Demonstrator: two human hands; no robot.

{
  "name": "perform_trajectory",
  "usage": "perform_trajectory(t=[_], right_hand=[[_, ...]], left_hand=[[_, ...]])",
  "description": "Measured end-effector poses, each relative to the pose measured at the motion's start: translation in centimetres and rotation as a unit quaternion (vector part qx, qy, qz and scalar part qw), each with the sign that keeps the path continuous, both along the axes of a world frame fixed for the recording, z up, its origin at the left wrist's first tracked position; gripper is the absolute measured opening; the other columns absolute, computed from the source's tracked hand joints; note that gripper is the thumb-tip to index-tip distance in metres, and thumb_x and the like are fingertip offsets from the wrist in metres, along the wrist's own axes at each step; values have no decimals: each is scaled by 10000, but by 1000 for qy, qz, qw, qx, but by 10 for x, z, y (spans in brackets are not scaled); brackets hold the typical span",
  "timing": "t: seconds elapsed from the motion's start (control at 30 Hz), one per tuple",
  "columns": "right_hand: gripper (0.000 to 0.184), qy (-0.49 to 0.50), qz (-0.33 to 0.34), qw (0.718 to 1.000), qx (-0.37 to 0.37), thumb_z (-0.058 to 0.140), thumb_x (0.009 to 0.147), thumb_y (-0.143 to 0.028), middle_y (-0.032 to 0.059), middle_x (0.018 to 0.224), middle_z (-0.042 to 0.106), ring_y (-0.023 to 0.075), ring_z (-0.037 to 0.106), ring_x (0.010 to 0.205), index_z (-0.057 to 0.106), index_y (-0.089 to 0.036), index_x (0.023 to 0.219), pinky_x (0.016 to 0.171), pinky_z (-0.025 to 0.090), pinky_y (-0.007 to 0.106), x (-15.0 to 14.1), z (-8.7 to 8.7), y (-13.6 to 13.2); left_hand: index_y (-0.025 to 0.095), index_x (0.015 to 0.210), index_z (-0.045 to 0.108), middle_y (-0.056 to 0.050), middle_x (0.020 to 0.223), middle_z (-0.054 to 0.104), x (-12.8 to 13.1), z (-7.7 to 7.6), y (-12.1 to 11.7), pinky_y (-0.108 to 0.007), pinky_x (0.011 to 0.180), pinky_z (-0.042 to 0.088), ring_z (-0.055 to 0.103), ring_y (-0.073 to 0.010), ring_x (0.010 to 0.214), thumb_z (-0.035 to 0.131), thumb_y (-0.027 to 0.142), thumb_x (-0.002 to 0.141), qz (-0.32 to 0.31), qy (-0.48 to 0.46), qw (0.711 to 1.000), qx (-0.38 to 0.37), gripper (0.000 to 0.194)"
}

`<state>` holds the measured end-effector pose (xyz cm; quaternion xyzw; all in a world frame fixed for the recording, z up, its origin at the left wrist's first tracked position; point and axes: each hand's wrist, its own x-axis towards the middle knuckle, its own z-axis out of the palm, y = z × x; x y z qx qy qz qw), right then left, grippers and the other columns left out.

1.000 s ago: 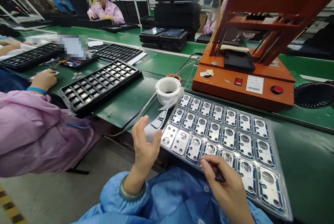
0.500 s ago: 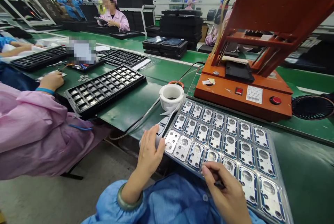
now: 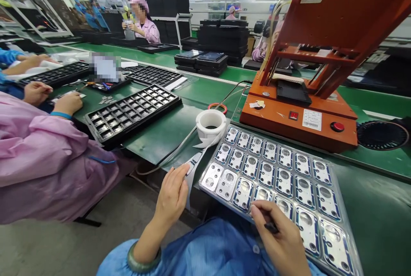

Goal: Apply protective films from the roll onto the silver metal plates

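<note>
My left hand (image 3: 171, 194) is closed on a white backing strip (image 3: 196, 158) that bears grey, black-marked stickers. The strip leads up to a white roll (image 3: 211, 126) standing on the bench, and part of it hangs below my fingers. My right hand (image 3: 281, 235) is curled at the near edge of a clear plastic tray (image 3: 348, 216). A dark, slim object (image 3: 271, 227) shows inside that hand; its kind is mostly hidden. Rows of silver metal plates (image 3: 266, 173) with blue edges and round holes lie in the tray; two at the near left lack the blue edging.
An orange press (image 3: 298, 117) with its head raised stands behind the tray. A red-rimmed tape ring (image 3: 217, 107) lies behind the roll. To the left is a black compartment tray (image 3: 135, 113) of small metal parts, beside a co-worker in a pink sleeve (image 3: 61, 134). A cable (image 3: 173, 154) crosses the bench.
My left hand has moved left and slightly down, drawing the strip away from the tray's corner. The right hand has barely moved. The neighbour's other hand has come into view.
</note>
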<state>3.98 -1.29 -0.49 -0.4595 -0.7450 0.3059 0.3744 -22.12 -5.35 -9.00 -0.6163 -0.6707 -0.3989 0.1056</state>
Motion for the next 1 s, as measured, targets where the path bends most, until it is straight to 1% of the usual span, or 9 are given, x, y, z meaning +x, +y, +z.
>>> perform_trajectory(t=[0.1, 0.2, 0.3, 0.4, 0.5, 0.6, 0.7, 0.9, 1.0], right_hand=[[213, -8, 0, 1000, 0, 548, 881, -407, 0, 714, 638, 136, 585, 606, 639, -219, 845, 564, 449, 212, 0, -1, 0], [205, -9, 7, 1000, 1, 549, 881, -401, -12, 684, 626, 130, 579, 582, 644, -224, 842, 556, 440, 212, 1, -2, -1], [194, -8, 18, 1000, 4, 555, 879, -396, -20, 669, 620, 126, 569, 567, 648, -231, 832, 550, 432, 211, 2, -3, -1], [193, -1, 11, 1000, 7, 553, 880, -395, -11, 701, 636, 133, 585, 599, 647, -231, 842, 566, 438, 212, 3, -5, -1], [187, 6, 9, 1000, 3, 558, 876, -395, -16, 700, 631, 124, 570, 580, 643, -231, 845, 563, 435, 207, 2, -5, -1], [185, 13, 12, 1000, -4, 561, 876, -393, -16, 714, 632, 120, 572, 592, 642, -232, 835, 578, 435, 198, 1, -4, -1], [181, 13, 14, 1000, -7, 560, 879, -390, -13, 736, 640, 124, 587, 625, 646, -234, 848, 600, 440, 197, 2, -4, -1], [207, -4, 7, 1000, 0, 557, 874, -408, 1, 733, 645, 139, 597, 639, 650, -224, 849, 599, 459, 207, 3, -3, -1], [244, -17, 2, 1000, -10, 552, 867, -436, 11, 722, 653, 148, 604, 639, 655, -218, 831, 579, 476, 204, 3, -2, 1]], left_hand=[[209, 1324, 430, -94, 1301, 565, -2, 2, -2, -464, 1081, 369, 505, -215, 1230, 381, 156, 903, -20, -45, 998, 30, 428], [202, 1245, 505, -92, 1237, 600, -5, 15, 6, -427, 1044, 412, 531, -211, 1193, 421, 203, 908, -1, -115, 991, 62, 347], [188, 1110, 589, -76, 1105, 649, -11, 34, 27, -362, 957, 475, 597, -196, 1063, 485, 287, 895, 26, -188, 980, 52, 259], [196, 1019, 634, -52, 1006, 671, -19, 52, 53, -332, 892, 497, 626, -183, 950, 539, 343, 861, -3, -225, 974, 8, 236], [204, 983, 649, -40, 939, 667, -23, 62, 77, -312, 832, 507, 629, -175, 872, 589, 349, 815, -41, -230, 972, -17, 230], [208, 905, 654, -24, 862, 652, -23, 65, 91, -292, 789, 504, 625, -167, 819, 601, 337, 794, -61, -224, 972, -33, 178], [207, 787, 636, -10, 788, 644, -20, 64, 94, -291, 774, 491, 612, -165, 780, 572, 322, 807, -63, -209, 975, -45, 132], [210, 814, 609, -11, 809, 660, -23, 58, 77, -305, 793, 485, 613, -171, 790, 513, 340, 846, -52, -203, 977, -50, 164], [213, 882, 609, -30, 926, 684, -28, 54, 69, -312, 854, 482, 628, -180, 888, 498, 349, 861, -58, -215, 974, -50, 177]])
